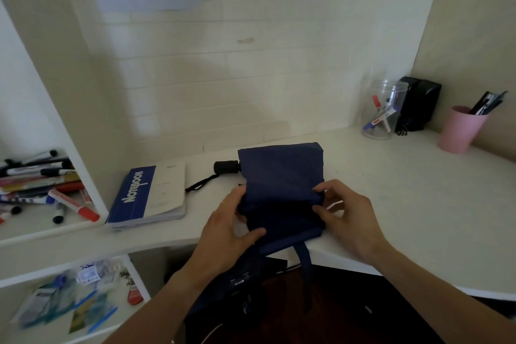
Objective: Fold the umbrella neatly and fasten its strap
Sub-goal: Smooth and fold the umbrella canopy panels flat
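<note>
Notebook (149,198) lies left on the desk (391,190). Umbrella (280,176) lies at the desk's near edge, long axis left-right, black handle (226,167) pointing left. Left hand (227,227) pinches the navy fabric's left edge; right hand (344,211) pinches the right edge. Strap (305,262) hangs off the desk edge between them.

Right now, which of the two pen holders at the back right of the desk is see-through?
The clear plastic jar beside the black box; you can see markers lying inside it. The pink cup farther right is opaque, its pens sticking out the top.
</note>
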